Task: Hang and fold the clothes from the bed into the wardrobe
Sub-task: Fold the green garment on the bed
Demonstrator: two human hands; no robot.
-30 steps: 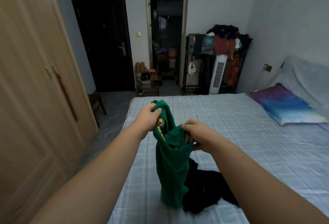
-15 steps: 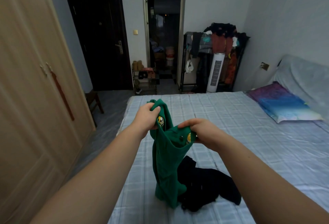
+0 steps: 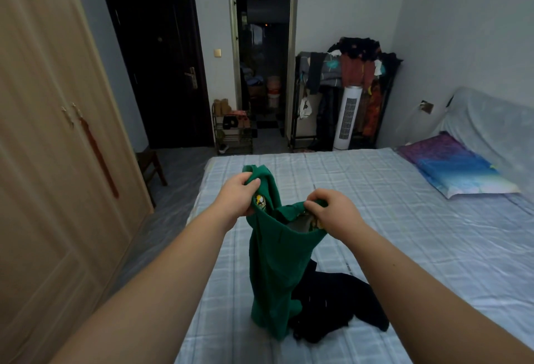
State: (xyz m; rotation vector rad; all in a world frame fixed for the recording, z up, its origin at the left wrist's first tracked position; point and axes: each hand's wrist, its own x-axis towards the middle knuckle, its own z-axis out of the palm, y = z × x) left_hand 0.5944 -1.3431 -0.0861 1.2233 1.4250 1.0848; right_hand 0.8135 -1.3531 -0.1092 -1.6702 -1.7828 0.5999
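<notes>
My two bare forearms reach forward over the near edge of the bed (image 3: pixel 433 248), which is covered in a pale checked sheet. My left hand (image 3: pixel 237 197) and right hand (image 3: pixel 332 215), a little apart, each pinch the top edge of a green garment (image 3: pixel 274 271) and hold it up; its lower end rests on the sheet. A black garment (image 3: pixel 338 306) lies crumpled just right of it, touching it. A colourful pillow (image 3: pixel 456 170) sits far right. The closed wooden wardrobe (image 3: pixel 43 161) stands along the left. Beyond the bed are a dark door (image 3: pixel 156 60) and a loaded clothes rack (image 3: pixel 346 74).
</notes>
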